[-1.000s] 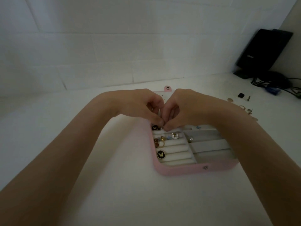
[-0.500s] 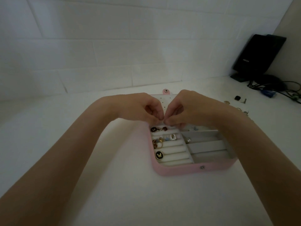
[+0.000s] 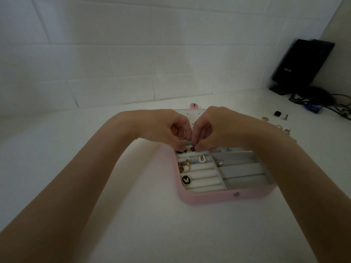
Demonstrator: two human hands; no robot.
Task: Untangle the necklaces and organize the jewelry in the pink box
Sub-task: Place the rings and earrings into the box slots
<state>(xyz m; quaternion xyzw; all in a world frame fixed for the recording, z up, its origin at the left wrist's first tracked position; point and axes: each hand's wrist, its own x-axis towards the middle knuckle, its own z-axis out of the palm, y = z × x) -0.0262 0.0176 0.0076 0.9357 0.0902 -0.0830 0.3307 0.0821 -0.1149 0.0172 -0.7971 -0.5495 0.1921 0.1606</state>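
My bench (image 3: 133, 224) is white and runs back to a white tiled wall (image 3: 152, 54). In the far right corner a black monitor (image 3: 302, 63) leans by that wall, small pale lettering on its face that I cannot read. At the monitor's foot lies a tangle of black cables (image 3: 322, 99), with a blue plug (image 3: 311, 108) among them. Just in front of the cables sits a small black cube (image 3: 277, 113).

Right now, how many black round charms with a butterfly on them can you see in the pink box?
1. The butterfly charm sits in the near-left ring rolls of the pink box. Another dark round piece lies at the far-left row, partly hidden under the left hand, so its design is unclear.
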